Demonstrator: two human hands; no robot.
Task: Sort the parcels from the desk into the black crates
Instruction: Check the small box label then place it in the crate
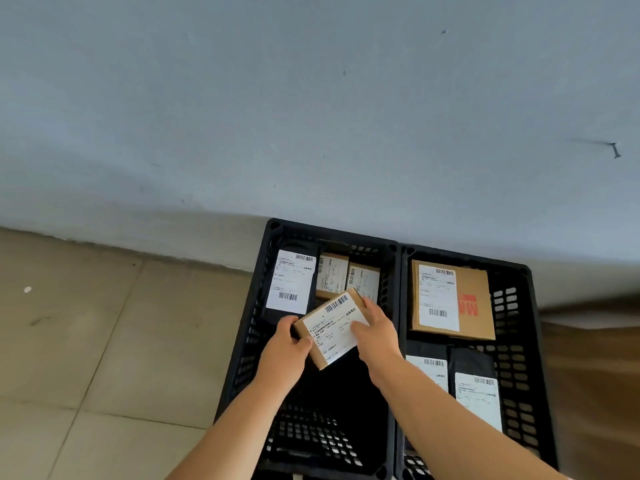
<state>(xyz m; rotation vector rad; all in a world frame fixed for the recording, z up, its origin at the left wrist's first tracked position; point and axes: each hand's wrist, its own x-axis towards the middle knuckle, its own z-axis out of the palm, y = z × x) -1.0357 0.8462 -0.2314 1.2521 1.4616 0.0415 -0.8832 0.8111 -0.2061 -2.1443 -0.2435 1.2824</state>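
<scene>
Two black crates stand side by side on the floor against the wall. Over the left crate (263, 271) both hands hold a small cardboard parcel (334, 327) with a white barcode label, tilted. My left hand (285, 344) grips its left end, thumb on top. My right hand (375, 332) grips its right side. Beneath it the left crate holds a black bag parcel (292, 282) and two small cardboard boxes (334, 275). The right crate (519, 306) holds a larger cardboard box (474, 299) and two black bag parcels (476, 386).
A grey wall (311, 116) rises directly behind the crates. Beige floor tiles (104, 341) spread to the left. A blurred brown surface (595, 358) shows at the right edge.
</scene>
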